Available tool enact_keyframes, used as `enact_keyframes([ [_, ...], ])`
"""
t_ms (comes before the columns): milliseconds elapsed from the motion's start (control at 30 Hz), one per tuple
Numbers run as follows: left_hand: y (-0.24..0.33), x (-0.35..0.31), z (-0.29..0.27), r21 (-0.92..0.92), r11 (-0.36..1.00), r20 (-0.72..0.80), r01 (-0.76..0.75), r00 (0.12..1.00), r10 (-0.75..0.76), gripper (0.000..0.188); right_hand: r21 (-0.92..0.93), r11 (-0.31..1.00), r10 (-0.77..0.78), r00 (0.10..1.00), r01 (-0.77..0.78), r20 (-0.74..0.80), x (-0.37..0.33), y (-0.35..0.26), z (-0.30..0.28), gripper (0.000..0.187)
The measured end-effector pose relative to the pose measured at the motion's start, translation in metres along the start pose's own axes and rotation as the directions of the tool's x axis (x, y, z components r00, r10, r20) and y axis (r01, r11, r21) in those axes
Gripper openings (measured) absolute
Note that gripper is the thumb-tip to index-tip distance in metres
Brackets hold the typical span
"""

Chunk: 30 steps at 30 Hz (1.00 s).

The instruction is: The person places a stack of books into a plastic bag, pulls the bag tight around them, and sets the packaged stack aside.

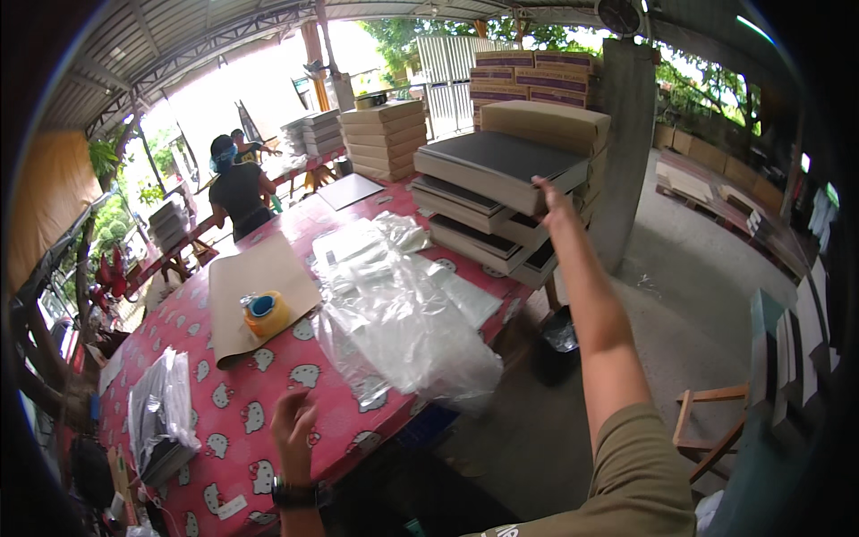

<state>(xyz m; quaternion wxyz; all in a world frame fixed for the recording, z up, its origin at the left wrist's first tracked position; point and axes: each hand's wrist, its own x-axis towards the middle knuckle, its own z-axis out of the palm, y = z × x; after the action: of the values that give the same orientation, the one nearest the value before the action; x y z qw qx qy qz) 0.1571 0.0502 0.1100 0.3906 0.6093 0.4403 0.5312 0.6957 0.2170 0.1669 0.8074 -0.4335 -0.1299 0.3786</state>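
Fingers of the right hand (553,199) rest on the near edge of the top flat box, a shallow tan cardboard tray with a dark grey face (499,166). The arm is stretched far out, since the stack stands at the far right end of the counter (224,403). The grip looks only lightly curled on the box edge; whether it has closed around that edge I cannot tell. The box lies skewed on a staggered pile of similar dark-faced flat boxes (483,228), each turned a little from the one below, which leaves its corner overhanging and easy to reach.

The left hand (293,430), with a dark watch at the wrist, hangs over the near counter edge with fingers loosely bent, holding nothing. Just beyond it spreads a heap of clear plastic bags (394,304), spilling over the counter's front. Left of that lies a brown paper sheet (259,277) with a yellow tape roll with a blue core (265,313) sitting on it. A bundle of bagged items (161,412) lies nearer the left end.

The counter is long, covered in red cloth printed with white cartoon cats. The place is an open-sided shed with a metal roof, concrete floor and a grey pillar (626,134). Stacked cardboard cartons (385,134) stand farther along, and a person in a dark shirt (238,192) works at the far end.
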Motion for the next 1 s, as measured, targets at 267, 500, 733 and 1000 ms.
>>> enact_keyframes([
  [267,0.05,0.202,0.225,-0.224,0.852,0.509,0.474,0.802,-0.313,0.104,0.307,0.934,0.005,0.866,-0.182,0.5,-0.173,0.061,0.023,0.048],
  [500,0.036,0.177,0.244,-0.451,0.619,0.742,0.644,0.655,-0.142,0.022,-0.077,0.997,0.04,0.74,0.016,0.672,-0.146,0.097,-0.139,0.026],
  [733,0.014,0.038,0.108,-0.502,0.707,0.568,0.498,0.806,-0.165,0.062,0.118,0.937,0.184,0.754,-0.328,0.631,-0.253,0.046,-0.079,0.049],
  [1000,-0.011,-0.083,-0.068,-0.274,0.927,0.359,0.255,0.922,-0.148,0.092,0.017,0.947,0.273,0.831,-0.32,0.485,-0.361,0.14,-0.046,0.043],
])
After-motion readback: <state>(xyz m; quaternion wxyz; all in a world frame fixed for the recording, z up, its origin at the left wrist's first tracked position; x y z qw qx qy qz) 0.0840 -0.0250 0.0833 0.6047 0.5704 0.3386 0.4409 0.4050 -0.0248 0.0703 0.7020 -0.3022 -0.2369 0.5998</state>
